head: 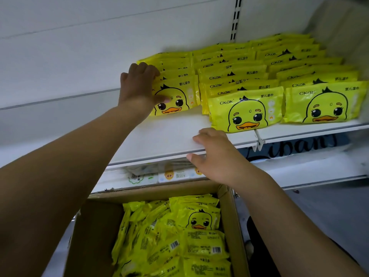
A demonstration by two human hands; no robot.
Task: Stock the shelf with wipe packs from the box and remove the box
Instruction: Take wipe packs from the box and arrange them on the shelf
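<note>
Stocking is sitting roughly at the middle, I am judging. Left hand (137,86) is curling its grip over the top of the front wipe pack (175,96) in the left row, on the shelf (159,136). Right hand (215,156) is resting loosely on the shelf edge, its grip holding nothing. Box (232,226) below is carrying many packs, so it is not leaving yet. Middle row (247,108) and right row (319,104) are standing fuller.
</note>
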